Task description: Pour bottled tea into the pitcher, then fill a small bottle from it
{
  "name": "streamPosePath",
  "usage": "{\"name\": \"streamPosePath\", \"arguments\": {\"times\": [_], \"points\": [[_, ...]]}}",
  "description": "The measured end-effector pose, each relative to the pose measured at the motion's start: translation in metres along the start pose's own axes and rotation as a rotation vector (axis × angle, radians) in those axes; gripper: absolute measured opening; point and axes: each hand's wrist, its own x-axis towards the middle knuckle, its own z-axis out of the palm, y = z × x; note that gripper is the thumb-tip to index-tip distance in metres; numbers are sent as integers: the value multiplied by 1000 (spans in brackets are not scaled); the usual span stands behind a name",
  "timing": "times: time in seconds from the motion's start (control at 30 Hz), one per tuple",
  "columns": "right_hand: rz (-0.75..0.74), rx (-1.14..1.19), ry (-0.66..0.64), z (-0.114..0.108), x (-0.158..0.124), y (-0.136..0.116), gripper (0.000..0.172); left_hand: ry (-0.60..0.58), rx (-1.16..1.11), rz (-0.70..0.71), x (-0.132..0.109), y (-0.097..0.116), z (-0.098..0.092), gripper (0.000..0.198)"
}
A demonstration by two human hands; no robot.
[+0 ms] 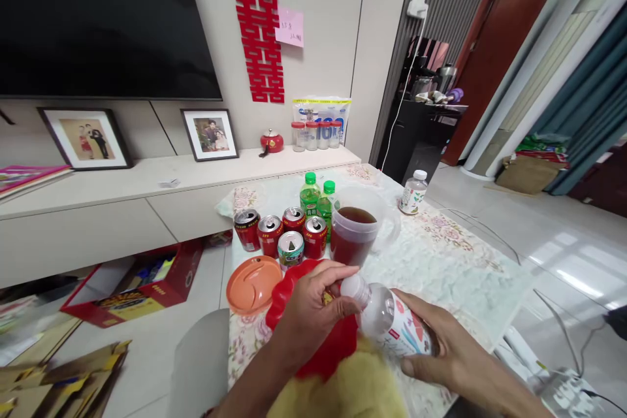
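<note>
A clear plastic bottle [386,313] with a white label and red print lies tilted in front of me, its neck pointing left. Around its lower body wraps my right hand [441,339], closed. My left hand [313,304] is closed, with thumb and fingers at the white cap [353,287]; I cannot tell whether the cap is loose on the neck. Below is a red scalloped dish [328,346], partly covered by my left hand. Just behind the hands stands a translucent plastic pitcher [353,241] of dark brown liquid.
Several opened drink cans [270,235] and two green bottles [309,194] stand left of the pitcher. An orange lid [252,284] lies at the table's left edge. Another white-capped bottle [414,192] stands at the back right. Yellowish fabric [353,388] is nearest me.
</note>
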Motion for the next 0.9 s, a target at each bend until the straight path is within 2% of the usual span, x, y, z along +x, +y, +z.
{"name": "streamPosePath", "arguments": {"times": [0.13, 0.23, 0.4, 0.57, 0.67, 0.73, 0.8, 0.9], "points": [[41, 101, -48, 2, 1, 4, 79, -110, 31, 79, 1, 9, -6, 33], [32, 147, -35, 6, 2, 4, 79, -157, 74, 102, -1, 14, -8, 30], [39, 103, 21, 15, 3, 6, 74, -45, 165, 10, -7, 17, -3, 32], [-23, -14, 90, 24, 4, 19, 75, 17, 227, 61, -14, 17, 5, 25], [-38, -39, 156, 25, 2, 23, 74, 63, 296, 63, -22, 17, 8, 39], [-42, -2, 199, 17, -2, 24, 75, 97, 345, 108, -28, 14, 7, 53], [-21, 93, 290, 0, -4, 28, 77, 111, 415, 186, -34, 7, 2, 55], [8, 272, 599, -41, 6, 36, 77, 82, 540, 292, -43, -13, -8, 39]]}}
